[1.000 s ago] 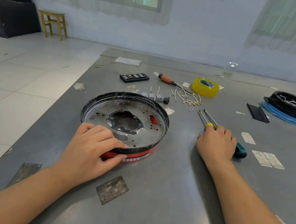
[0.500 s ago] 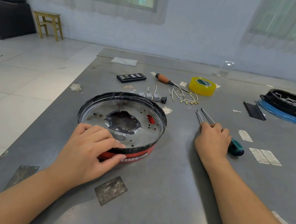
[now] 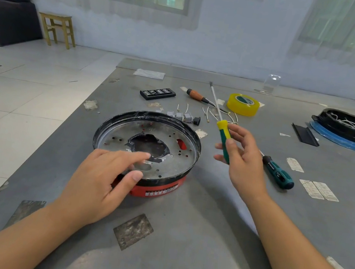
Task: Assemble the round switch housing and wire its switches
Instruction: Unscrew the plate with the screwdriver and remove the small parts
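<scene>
Metal housing [image 3: 147,146] under relaxed left hand [image 3: 105,176] | right hand [image 3: 241,157] grips screwdriver [image 3: 223,139]

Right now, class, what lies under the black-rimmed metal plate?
Under the metal plate sits a red base with a label, showing at the near edge and through a slot. The left hand covers part; the rest is hidden.

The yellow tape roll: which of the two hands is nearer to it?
Right. The right hand is raised, holding the green-and-yellow screwdriver, just in front of the yellow tape roll. The left hand is over the round housing's near rim, farther away.
</scene>
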